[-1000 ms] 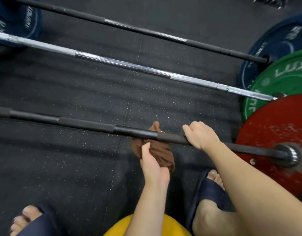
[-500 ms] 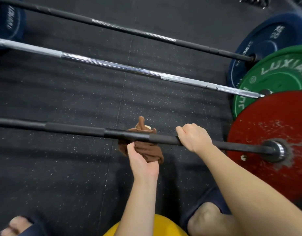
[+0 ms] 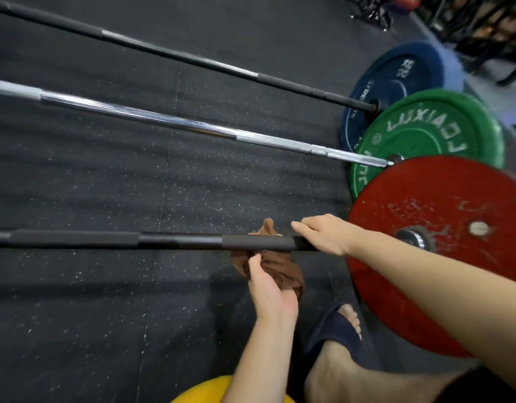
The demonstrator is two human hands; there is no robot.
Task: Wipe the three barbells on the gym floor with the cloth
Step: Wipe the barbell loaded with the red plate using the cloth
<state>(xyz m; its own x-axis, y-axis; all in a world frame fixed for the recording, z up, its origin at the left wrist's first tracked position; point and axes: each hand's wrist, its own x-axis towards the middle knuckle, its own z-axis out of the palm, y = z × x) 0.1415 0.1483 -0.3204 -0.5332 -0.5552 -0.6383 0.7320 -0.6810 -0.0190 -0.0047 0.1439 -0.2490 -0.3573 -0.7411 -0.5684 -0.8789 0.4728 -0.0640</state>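
left grip point(image 3: 270, 289) clamped on cloth point(image 3: 283, 270) wrapped round nearest barbell point(image 3: 105, 241) | right grip point(image 3: 323, 235) clamped on that barbell

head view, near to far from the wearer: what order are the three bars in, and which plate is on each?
Order: nearest black barbell with red plate → chrome barbell with green plate → far black barbell with blue plate. The cloth, left hand and right hand overlap the nearest bar, so omitted.

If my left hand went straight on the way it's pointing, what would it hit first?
Probably the nearest black barbell, just past the brown cloth the left hand grips; depth is unclear.
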